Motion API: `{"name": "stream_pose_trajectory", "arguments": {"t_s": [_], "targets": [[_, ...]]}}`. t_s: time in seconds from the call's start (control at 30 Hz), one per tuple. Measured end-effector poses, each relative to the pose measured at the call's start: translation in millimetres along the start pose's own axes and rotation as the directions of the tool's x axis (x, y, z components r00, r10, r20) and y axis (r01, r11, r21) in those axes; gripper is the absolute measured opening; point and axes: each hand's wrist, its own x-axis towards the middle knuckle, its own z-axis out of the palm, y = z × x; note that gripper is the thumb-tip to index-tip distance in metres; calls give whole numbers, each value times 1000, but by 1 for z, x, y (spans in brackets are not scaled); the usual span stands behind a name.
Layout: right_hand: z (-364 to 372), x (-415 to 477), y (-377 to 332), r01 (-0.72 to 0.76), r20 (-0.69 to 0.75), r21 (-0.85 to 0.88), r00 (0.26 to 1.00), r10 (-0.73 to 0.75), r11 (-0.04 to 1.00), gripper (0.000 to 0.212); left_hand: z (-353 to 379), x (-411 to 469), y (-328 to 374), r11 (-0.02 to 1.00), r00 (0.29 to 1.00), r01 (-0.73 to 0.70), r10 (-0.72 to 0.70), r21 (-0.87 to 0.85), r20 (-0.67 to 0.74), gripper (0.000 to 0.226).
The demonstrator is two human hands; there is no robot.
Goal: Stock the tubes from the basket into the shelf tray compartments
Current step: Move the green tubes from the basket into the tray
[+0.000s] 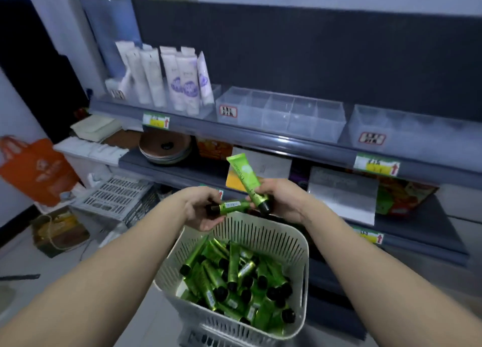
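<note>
Above the basket (304, 245), your left hand (200, 206) clasped a level tube (232, 206); your right hand (277, 198) gripped a tilted tube (245, 175).

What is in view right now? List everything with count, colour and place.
loose tubes: many, green with black caps, piled in the basket
basket: one, white, slotted, below the hands
lying tube: one, green, crosswise in the left hand
upright tube: one, green, cap down, in the right hand
divided trays: two, clear, no tubes inside, middle and right of the top shelf
tall tubes: several, white and purple, top shelf, left
price tags: several, green and yellow, shelf edges
bag: one, orange, far left
crate: one, grey, low left
left hand: grips the lying tube
right hand: grips the upright tube
</note>
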Motion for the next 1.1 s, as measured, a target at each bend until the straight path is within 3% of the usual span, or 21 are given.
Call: {"name": "stream_pose_trajectory", "arguments": {"t_s": [0.23, 0.43, 0.57, 0.63, 0.7, 0.83, 1.1], "targets": [[5, -27, -105, 314, -143, 77, 943, -301, 946, 11, 8, -79, 41, 955, 950, -297, 295, -4, 106, 20], [-2, -12, -166, 501, -281, 37, 836, -472, 865, 14, 2, -92, 104, 779, 776, -607, 624, -155, 96, 18], [-2, 16, -188, 534, -366, -37, 779, -509, 845, 19, -3, -85, 152, 672, 674, -738, 738, -60, -36, 25], [-3, 32, -191, 546, -400, -70, 751, -525, 835, 20, -7, -78, 170, 638, 633, -770, 766, 12, -113, 35], [-4, 45, -192, 546, -420, -105, 733, -535, 831, 21, -9, -71, 183, 595, 578, -799, 800, 88, -160, 32], [-7, 61, -192, 513, -441, -210, 710, -549, 832, 21, -15, -58, 195, 531, 502, -808, 847, 256, -172, 34], [-8, 79, -204, 502, -428, -293, 692, -582, 813, 17, -20, -46, 218, 503, 491, -744, 858, 440, -150, 31]]}}
